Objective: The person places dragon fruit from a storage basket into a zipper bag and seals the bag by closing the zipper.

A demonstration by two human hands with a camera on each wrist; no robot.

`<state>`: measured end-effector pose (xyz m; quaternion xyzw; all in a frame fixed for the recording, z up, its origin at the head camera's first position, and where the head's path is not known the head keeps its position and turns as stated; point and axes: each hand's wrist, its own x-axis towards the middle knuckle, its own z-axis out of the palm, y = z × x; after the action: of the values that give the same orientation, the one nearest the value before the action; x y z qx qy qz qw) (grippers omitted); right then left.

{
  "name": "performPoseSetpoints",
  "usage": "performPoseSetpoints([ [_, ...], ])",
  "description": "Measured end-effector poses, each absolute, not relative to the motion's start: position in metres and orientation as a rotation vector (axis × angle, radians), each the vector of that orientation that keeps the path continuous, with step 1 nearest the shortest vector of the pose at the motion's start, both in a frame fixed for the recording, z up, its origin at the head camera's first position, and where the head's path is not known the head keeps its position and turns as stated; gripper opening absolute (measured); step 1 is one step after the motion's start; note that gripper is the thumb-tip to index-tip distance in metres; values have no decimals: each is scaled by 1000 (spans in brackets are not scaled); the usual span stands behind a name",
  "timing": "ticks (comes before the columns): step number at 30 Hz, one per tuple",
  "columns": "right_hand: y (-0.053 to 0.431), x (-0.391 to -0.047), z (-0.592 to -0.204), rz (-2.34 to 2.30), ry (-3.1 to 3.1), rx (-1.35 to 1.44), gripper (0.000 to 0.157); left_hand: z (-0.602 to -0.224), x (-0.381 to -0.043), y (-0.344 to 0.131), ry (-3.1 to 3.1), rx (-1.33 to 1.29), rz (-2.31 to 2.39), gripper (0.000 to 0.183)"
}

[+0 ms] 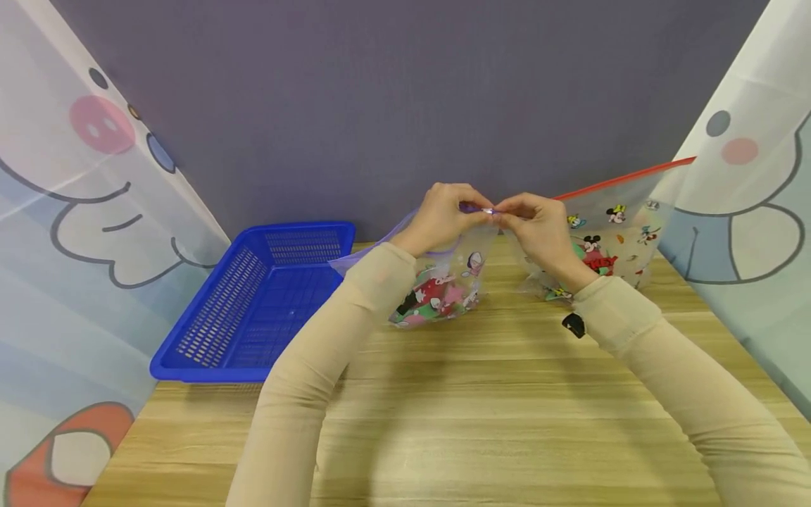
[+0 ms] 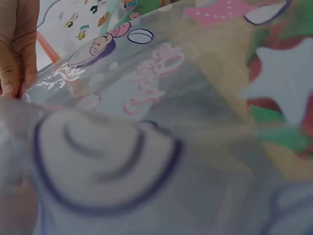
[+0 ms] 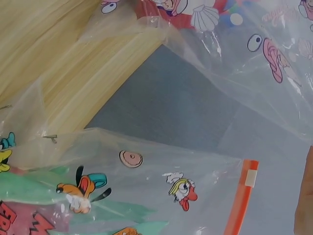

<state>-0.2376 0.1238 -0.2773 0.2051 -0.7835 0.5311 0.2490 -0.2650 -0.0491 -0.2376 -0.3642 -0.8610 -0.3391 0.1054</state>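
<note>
A clear zip bag (image 1: 443, 292) with a purple top edge and cartoon prints stands on the table, with red, green and pink items inside. My left hand (image 1: 440, 217) pinches its purple zip strip near the right end. My right hand (image 1: 537, 227) pinches the corner of that strip, fingertips nearly touching the left ones, by a small whitish slider (image 1: 488, 210). The bag's printed film (image 2: 161, 112) fills most of the left wrist view. Behind my right hand stands a second clear bag (image 1: 617, 246) with a red zip strip; its white slider (image 3: 251, 177) shows in the right wrist view.
A blue plastic basket (image 1: 209, 374) with perforated sides stands at the left of the wood-grain table (image 1: 494, 436). A dark grey panel (image 1: 393, 91) rises behind the table. Cartoon-printed curtains (image 1: 57, 317) hang on both sides.
</note>
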Motion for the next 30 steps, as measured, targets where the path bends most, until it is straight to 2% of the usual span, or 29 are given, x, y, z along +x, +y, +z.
performPoseSetpoints([
  [16, 118, -237, -279, 1359, -2120, 508, 8, -231, -274, -61, -2551, -1226, -1085, 14],
  [30, 114, -238, -278, 1370, -2124, 513, 9, -228, -275, -83, -2612, -1213, -1088, 13],
])
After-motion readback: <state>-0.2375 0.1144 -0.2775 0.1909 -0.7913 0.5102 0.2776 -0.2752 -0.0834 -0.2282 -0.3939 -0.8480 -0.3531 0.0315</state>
